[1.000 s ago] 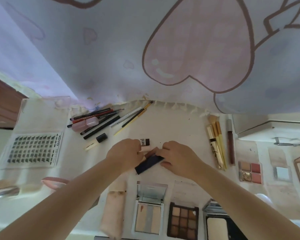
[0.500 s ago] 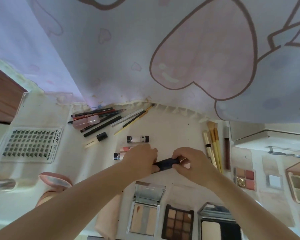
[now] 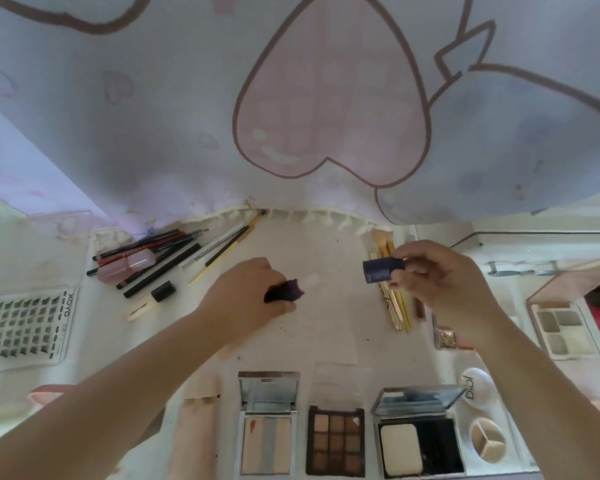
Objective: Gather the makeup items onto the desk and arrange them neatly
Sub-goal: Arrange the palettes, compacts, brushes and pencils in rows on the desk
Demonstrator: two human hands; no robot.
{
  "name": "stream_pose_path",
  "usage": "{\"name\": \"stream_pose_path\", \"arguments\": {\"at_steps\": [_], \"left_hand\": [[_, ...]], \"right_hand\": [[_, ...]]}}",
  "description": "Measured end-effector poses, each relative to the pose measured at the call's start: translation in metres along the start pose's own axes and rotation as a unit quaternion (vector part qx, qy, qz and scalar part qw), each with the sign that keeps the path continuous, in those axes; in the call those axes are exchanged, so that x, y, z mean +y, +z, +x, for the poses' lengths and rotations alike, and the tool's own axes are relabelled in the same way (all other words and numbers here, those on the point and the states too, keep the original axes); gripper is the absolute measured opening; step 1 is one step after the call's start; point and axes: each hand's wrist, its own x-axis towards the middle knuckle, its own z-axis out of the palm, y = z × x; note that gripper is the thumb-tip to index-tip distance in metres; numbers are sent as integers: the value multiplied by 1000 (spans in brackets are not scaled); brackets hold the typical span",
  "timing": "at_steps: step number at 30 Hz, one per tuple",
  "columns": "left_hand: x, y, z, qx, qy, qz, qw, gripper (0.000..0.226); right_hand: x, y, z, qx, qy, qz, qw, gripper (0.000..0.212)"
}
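Pale cloth with a big pink heart (image 3: 329, 98) hangs across the back, and its tasselled hem meets the white counter (image 3: 329, 327) where all the makeup is laid out.

Left hand (image 3: 246, 299) is low over the middle of the counter, fingers wrapped around a dark purple tube (image 3: 284, 292) whose pale tip pokes out toward the right. Right hand (image 3: 440, 285) is up off the surface, well apart from the left, pinching a navy cap (image 3: 381, 271) between thumb and fingers, so the lipstick is in two pieces, one per hand.

Just behind and under the right hand is a bunch of gold brushes (image 3: 394, 306). Up and left of the left hand there's a fan of pencils (image 3: 163, 252) with a pink bottle (image 3: 127, 269) lying across them, plus a cream tube with a black cap (image 3: 151, 301) just beside. Further left is a lash tray (image 3: 25, 327).

Below the hands, near the front edge, three open compacts sit in a row: a highlighter palette (image 3: 267, 441), a brown eyeshadow palette (image 3: 336, 441) and a powder compact (image 3: 420, 445). Right of the right hand is another open palette (image 3: 561, 332).
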Motion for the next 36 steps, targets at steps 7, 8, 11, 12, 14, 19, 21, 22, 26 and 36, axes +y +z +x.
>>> {"name": "stream_pose_path", "arguments": {"at_steps": [7, 8, 11, 12, 14, 19, 21, 22, 26, 36], "left_hand": [[22, 10, 5, -2, 38, -11, 999, 22], [21, 11, 5, -1, 37, -12, 999, 23], [21, 14, 3, 1, 38, -18, 999, 25], [21, 14, 3, -1, 43, -22, 999, 24], [23, 15, 4, -5, 54, -35, 998, 22], [21, 21, 13, 28, 45, -57, 997, 25], [17, 24, 19, 45, 14, -64, 997, 26], [14, 26, 22, 49, -7, -72, 996, 26], [11, 30, 44, 75, -76, -117, 987, 21], [12, 34, 82, 125, -154, -254, 947, 8]], "right_hand": [[5, 20, 1, -17, -38, -37, 998, 39], [5, 19, 0, -20, -43, -40, 998, 39], [5, 19, 0, -36, -52, -58, 996, 39], [4, 20, -1, -41, -56, -67, 995, 39], [3, 25, -2, -55, -68, -87, 992, 35], [5, 33, 3, -58, -82, -122, 987, 35], [11, 32, 7, -24, -64, -123, 990, 36], [15, 32, 10, -6, -53, -137, 989, 34], [40, 39, 22, -78, -5, -319, 945, 41], [76, 72, 29, -209, 20, -488, 847, 64]]}}
